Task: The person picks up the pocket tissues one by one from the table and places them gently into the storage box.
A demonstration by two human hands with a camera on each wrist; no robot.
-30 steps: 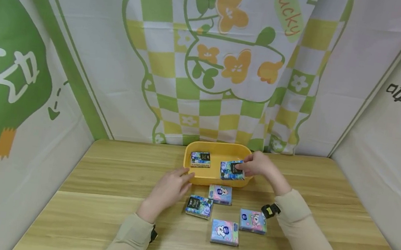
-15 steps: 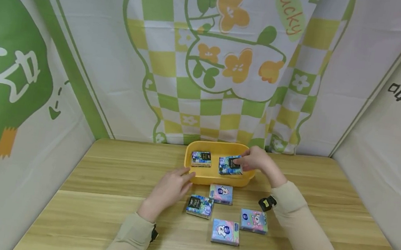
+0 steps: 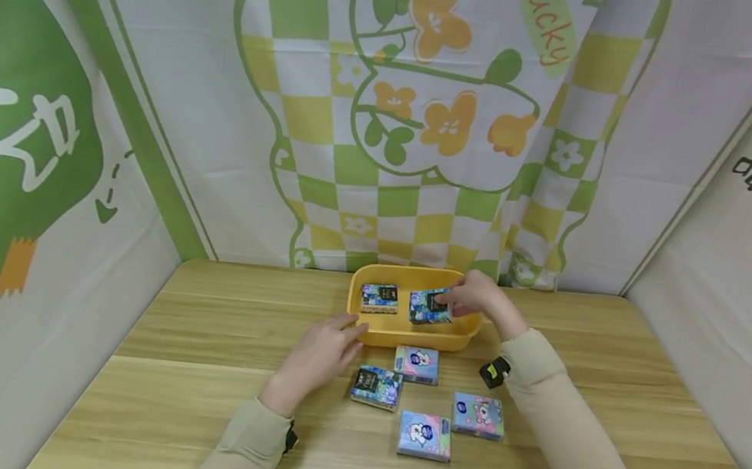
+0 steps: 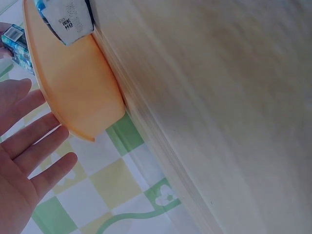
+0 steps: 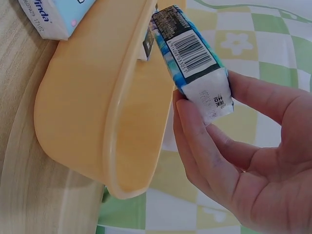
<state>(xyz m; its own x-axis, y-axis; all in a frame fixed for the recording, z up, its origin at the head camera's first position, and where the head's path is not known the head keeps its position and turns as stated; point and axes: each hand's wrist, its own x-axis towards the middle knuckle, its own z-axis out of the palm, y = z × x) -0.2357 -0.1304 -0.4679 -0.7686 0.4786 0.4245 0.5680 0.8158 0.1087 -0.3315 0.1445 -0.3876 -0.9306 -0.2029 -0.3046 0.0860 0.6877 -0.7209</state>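
Note:
My right hand (image 3: 480, 294) pinches a tissue pack (image 3: 425, 307) with a dark blue and green floral print over the right half of a yellow plastic basket (image 3: 416, 340). In the right wrist view, thumb and fingers grip one end of this pack (image 5: 192, 53), its barcode side showing. A matching tissue pack (image 3: 379, 298) lies inside the basket at the left. My left hand (image 3: 319, 352) touches the basket's front left rim with its fingertips. The left wrist view shows its fingers (image 4: 46, 173) extended and spread beside the basket's edge.
On the wooden table (image 3: 233, 326) in front of the basket lie a dark floral tissue pack (image 3: 376, 387) and pastel cartoon packs, one (image 3: 416, 364) near the basket, another (image 3: 425, 435) nearest me, another (image 3: 479, 415) to the right. A checked curtain (image 3: 406, 215) hangs behind.
My right hand has carried the floral tissue pack slightly left and farther back over the basket. My left hand stays at the rim; the packs on the table have not moved.

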